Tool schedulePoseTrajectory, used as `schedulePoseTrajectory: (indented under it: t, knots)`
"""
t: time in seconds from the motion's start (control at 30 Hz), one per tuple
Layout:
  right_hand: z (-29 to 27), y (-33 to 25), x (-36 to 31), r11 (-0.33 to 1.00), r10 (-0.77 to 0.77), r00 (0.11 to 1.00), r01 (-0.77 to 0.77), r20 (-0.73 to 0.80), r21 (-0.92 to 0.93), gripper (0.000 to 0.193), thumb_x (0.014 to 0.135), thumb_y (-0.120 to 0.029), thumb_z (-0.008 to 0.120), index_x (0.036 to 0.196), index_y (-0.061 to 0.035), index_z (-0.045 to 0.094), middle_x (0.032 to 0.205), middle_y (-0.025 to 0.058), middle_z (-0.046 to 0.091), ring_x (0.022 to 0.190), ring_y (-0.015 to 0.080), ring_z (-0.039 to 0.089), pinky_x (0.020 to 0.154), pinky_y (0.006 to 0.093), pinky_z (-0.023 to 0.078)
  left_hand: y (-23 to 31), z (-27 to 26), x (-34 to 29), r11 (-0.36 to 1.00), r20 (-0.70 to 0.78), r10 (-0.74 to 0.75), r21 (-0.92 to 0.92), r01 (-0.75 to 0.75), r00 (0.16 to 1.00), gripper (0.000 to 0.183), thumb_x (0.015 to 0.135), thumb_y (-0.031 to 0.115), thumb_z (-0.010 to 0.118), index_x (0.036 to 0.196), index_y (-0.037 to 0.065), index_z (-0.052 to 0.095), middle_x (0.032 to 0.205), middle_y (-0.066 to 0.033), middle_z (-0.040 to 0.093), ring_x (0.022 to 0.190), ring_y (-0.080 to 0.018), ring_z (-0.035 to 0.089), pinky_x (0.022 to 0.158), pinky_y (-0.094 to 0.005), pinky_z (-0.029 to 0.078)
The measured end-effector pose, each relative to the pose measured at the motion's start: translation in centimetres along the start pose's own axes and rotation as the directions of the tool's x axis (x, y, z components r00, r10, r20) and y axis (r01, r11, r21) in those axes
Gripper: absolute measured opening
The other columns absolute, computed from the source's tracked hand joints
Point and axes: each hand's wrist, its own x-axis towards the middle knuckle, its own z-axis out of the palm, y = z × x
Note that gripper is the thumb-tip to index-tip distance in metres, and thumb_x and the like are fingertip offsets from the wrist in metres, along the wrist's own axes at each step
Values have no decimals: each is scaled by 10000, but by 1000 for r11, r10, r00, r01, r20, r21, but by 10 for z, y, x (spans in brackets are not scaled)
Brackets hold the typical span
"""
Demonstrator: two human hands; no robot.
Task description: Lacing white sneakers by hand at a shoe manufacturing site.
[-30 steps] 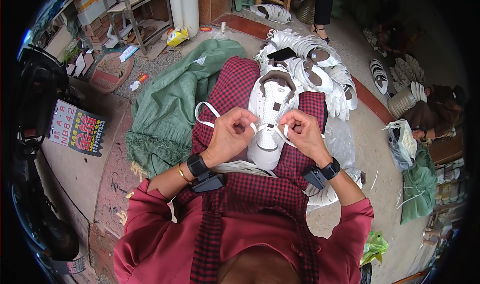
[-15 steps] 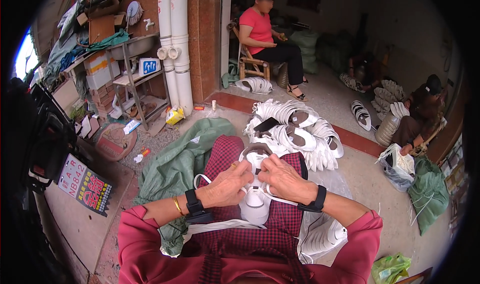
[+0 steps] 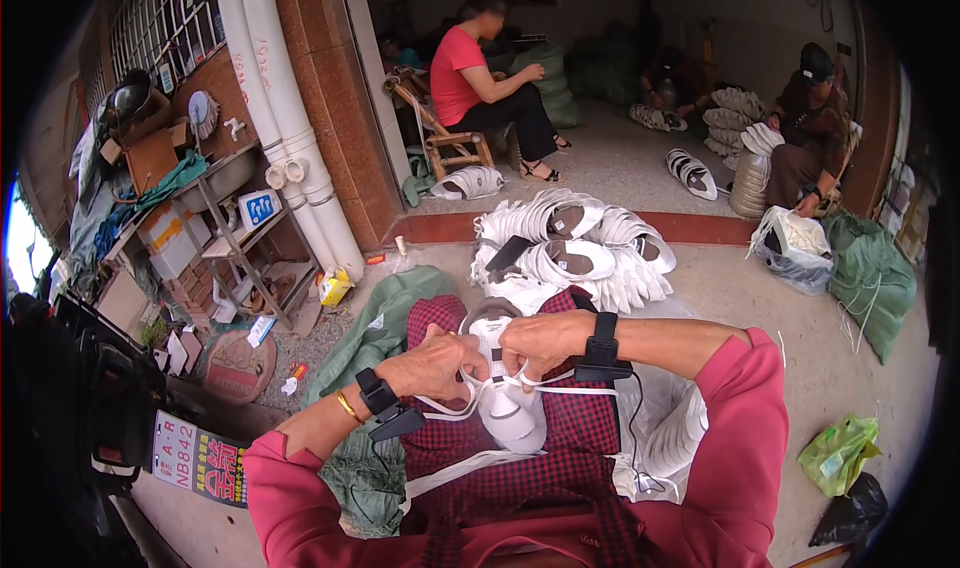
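Observation:
A white shoe upper (image 3: 512,420) lies on my lap, over a red-and-black checked apron (image 3: 440,443), its toe toward me. My left hand (image 3: 440,364) is closed on a white shoelace (image 3: 450,408) at the upper's left side. From the right, my right hand (image 3: 538,344) pinches the lace too, and a loose length trails over the apron. The fingers partly hide the eyelets. A bundle of white laces (image 3: 470,464) rests across my lap nearer to me.
A heap of white shoe uppers (image 3: 560,243) with a dark flat object (image 3: 510,255) stands ahead. Nested uppers (image 3: 672,438) lie at my right, a green sack (image 3: 375,323) at my left. Beyond sit a person in a pink shirt (image 3: 465,68) and another by a full sack (image 3: 868,278).
My view has turned to the right. Both hands have shifted toward the toe end, and my right forearm is raised, drawing out the lace. The person in pink now leans forward, hands raised.

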Motion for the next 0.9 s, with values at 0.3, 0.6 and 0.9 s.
schedulePoseTrajectory:
  t: [0.3,0.6,0.9]
  knots:
    - [55,26,-16,943,-304,857,208,-416,-259,167,753,-138,687,896,-50,686,926,94,535,1006,281,528,745,432,498,4,15,-8,970,-133,142,217,-111,981,343,672,227,795,984,128,694,923,-54,558,890,-254,586,846,-395,356]
    - [57,22,-14,941,-307,851,204,-427,-270,169,777,-129,666,903,-17,674,943,105,527,1017,295,517,773,428,495,-7,29,-10,950,-170,236,246,-191,957,247,759,195,726,983,105,672,993,-74,541,952,-278,567,850,-424,413]
    - [37,30,-1,970,-241,932,236,-271,-51,178,708,-65,588,789,37,710,784,213,675,825,352,631,728,440,508,1,4,8,985,101,-51,-159,67,994,247,824,245,617,904,28,703,1019,-124,615,884,-353,611,761,-474,460]
